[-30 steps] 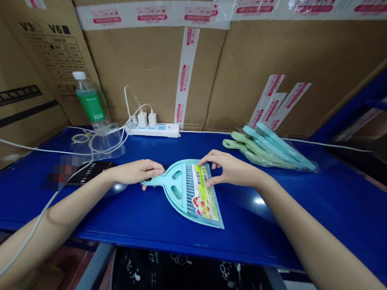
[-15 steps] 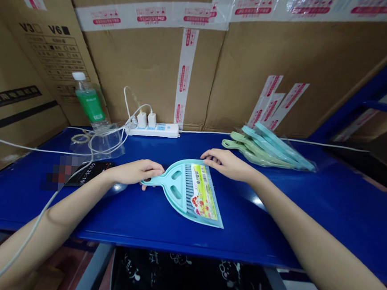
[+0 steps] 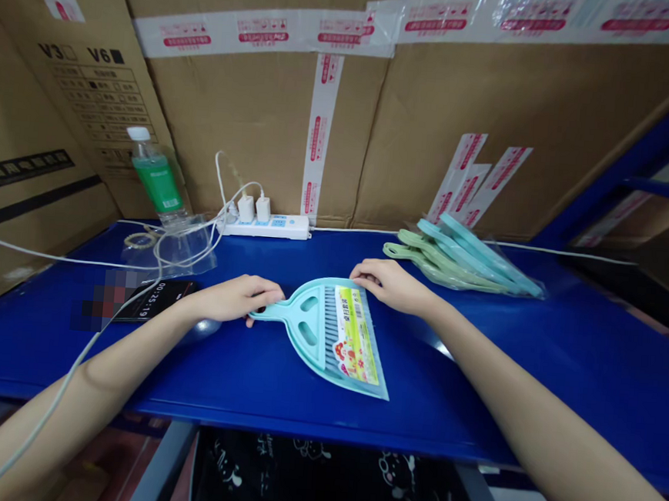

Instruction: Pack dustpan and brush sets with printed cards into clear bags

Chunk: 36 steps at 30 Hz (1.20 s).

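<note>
A light-blue plastic dustpan (image 3: 310,330) with a bright printed label (image 3: 353,345) lies flat on the blue table (image 3: 474,385), its handle pointing left. My left hand (image 3: 238,298) is closed around that handle. My right hand (image 3: 393,284) rests on the pan's far right corner, fingers curled over the edge near the top of the label.
A bagged stack of green and blue dustpans (image 3: 461,260) lies at the back right. A power strip (image 3: 264,224) with chargers and white cables, a green-labelled bottle (image 3: 155,178) and a phone (image 3: 154,298) occupy the back left. Taped cardboard boxes (image 3: 438,112) wall the rear.
My right hand has slid from pinching the label's upper part to the pan's far corner. The dustpan has shifted slightly. My left hand keeps its hold on the handle.
</note>
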Each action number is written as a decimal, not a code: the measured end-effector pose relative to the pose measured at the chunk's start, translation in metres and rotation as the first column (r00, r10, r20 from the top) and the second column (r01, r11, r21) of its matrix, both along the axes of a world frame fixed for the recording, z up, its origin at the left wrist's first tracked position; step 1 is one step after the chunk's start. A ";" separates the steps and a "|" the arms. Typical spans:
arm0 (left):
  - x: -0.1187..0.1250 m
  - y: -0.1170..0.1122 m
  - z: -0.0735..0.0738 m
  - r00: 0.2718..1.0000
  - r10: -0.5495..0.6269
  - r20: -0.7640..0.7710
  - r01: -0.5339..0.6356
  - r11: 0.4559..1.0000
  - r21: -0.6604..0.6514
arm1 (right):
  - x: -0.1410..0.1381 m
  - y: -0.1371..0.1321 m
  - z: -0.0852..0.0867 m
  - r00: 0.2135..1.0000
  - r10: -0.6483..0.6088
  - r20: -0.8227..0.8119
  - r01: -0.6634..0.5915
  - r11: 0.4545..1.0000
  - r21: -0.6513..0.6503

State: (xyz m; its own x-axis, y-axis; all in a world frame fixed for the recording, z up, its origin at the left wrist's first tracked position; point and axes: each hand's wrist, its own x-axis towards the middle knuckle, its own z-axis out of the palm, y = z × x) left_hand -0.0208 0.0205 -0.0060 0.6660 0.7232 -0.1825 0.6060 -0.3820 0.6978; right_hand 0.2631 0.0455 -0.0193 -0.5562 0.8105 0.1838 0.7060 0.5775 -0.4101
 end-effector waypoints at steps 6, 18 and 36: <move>-0.001 -0.002 0.007 0.863 0.430 -0.264 -0.234 0.805 0.546 | 0.002 0.000 0.001 0.999 -0.047 -0.003 0.046 0.997 -0.057; -0.006 -0.008 0.024 0.435 0.722 -0.538 -0.102 0.633 0.767 | 0.004 0.003 -0.003 0.999 -0.026 -0.021 0.025 0.999 -0.033; 0.016 -0.022 0.010 0.630 0.409 -0.661 0.124 0.786 0.605 | 0.008 0.005 0.004 0.979 -0.162 -0.128 0.131 0.967 -0.220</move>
State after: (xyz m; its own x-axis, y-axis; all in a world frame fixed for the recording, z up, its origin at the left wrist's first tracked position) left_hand -0.0046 -0.0017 0.0038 0.3693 0.9256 -0.0831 0.8691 -0.3756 -0.3218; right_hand 0.2707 0.0500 -0.0149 -0.4089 0.9098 0.0708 0.7010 0.3628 -0.6139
